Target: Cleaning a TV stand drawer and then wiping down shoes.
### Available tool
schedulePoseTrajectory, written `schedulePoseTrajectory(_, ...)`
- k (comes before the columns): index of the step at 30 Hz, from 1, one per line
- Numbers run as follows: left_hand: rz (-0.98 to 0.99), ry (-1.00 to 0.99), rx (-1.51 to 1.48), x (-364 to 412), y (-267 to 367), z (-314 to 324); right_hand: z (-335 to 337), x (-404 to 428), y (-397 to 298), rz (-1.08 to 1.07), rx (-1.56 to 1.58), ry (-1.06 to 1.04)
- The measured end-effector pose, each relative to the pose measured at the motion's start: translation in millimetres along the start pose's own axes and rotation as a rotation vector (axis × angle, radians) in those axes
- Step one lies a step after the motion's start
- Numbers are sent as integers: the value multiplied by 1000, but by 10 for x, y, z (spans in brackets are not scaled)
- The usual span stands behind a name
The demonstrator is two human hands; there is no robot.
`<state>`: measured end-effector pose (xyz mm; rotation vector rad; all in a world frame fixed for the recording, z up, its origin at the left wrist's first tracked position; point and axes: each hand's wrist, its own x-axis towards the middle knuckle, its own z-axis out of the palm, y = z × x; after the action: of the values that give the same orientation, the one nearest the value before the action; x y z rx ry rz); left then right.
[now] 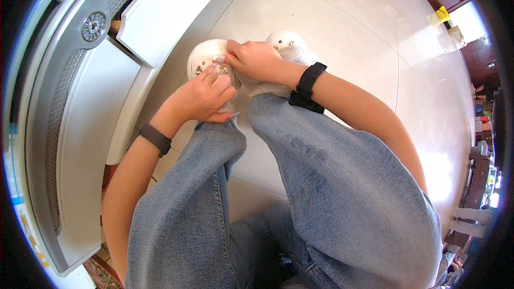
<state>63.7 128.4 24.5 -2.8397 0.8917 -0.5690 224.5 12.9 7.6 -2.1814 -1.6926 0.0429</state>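
Both hands meet at the white clog (pixel 199 54) on my left foot, which bears small charms and holes on its upper. My left hand (pixel 204 97) curls its fingers over the clog's charms, thumb lying apart by the jeans hem. From the other side, my right hand (pixel 257 61) grips the clog's inner side, its thumb on the upper beside the charms. The exact fingertip contact is partly hidden. A matching clog (pixel 286 37) covers my right foot, below a light grey sock (pixel 302 54). Black bands (pixel 155 139) circle both wrists. Blue jeans (pixel 341 168) cover my bent legs.
A white and grey cabinet (pixel 92 128) with textured strips and a round faceted ornament (pixel 94 26) stands close on my left. Pale tiles (pixel 345 20) cover the floor. Far right are a yellow object (pixel 442 14), dark furniture (pixel 478 180) and a person's legs (pixel 472 221).
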Motion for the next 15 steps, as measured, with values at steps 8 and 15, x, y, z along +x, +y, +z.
schedulePoseTrajectory(8,35,-98,-41,30,-22,-32,-81,-10,-41,13,4,-35)
schedulePoseTrajectory(15,44,-25,-25,8,-16,1,-66,7,-38,13,-13,-34)
